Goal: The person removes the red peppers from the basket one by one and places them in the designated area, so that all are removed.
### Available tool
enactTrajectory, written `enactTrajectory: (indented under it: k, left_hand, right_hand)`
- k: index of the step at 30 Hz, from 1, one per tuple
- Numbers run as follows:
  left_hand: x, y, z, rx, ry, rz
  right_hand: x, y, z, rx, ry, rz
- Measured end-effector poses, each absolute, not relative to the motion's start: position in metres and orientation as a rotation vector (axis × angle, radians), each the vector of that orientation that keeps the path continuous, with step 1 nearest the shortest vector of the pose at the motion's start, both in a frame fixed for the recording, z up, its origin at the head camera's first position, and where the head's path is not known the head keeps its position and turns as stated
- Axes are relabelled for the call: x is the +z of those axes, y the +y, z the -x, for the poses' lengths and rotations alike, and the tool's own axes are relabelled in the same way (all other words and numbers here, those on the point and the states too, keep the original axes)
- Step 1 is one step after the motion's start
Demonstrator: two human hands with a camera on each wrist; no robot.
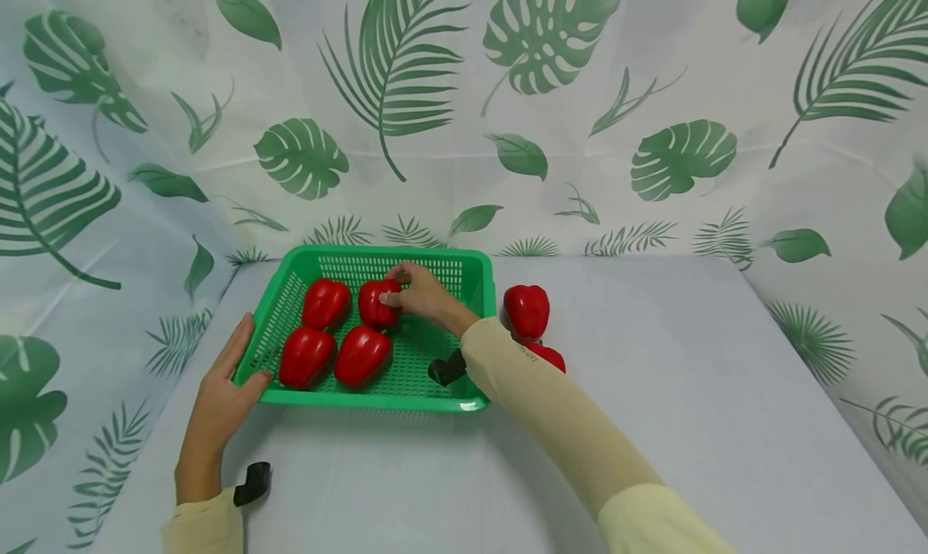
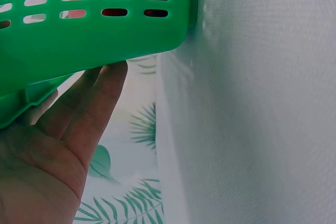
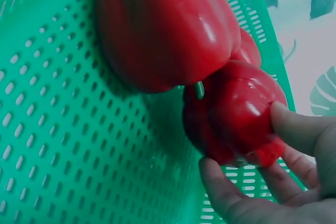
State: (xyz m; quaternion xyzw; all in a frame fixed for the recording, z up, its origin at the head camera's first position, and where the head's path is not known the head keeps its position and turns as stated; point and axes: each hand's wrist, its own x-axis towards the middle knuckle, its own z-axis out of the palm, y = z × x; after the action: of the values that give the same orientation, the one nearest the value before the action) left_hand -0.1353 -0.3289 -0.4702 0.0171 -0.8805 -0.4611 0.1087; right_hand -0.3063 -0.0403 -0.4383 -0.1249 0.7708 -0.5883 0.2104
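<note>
Basket: green plastic, rectangular with rounded corners, on the white tabletop; round the basket, seen from the head, lie these clock directions.
Right hand: at 12 o'clock from the basket's middle, thumb and fingers curved in a pinch on the held pepper; the right hand reaches in over the basket.
Other peppers inside: one at 10 o'clock, one at 8, one near 7.
Loose peppers: two outside, near 3 o'clock, one in plain sight, the other partly behind the sleeve.
Left hand: between 8 and 9 o'clock, fingers spread fairly straight against the basket's edge; the left hand has its thumb at the near corner.
Left wrist view only: fingertips under the rim, rounded slots with red showing through, fine weave on the tabletop.
Right wrist view only: the held pepper's lobed end, plus a short green stem where two peppers meet; whose, I cannot tell.
Surfaces: peppers glossy and bulging; basket floor pierced with small holes; hanging cloth softly creased, leaf-printed.
</note>
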Motion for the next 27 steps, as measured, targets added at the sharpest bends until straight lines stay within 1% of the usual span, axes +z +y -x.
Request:
enactTrajectory:
  k: [14,27]
  left_hand:
    - [-0.472,-0.328,0.134,-1.347,-2.58,-0.048]
    - [-0.472,-0.327,0.134,-1.314,-2.562,-0.026]
  right_hand:
    - [-0.414,-0.044,0.296,-1.664,2.097,0.387]
    - [-0.385,-0.015,0.296,-1.766,2.02,0.361]
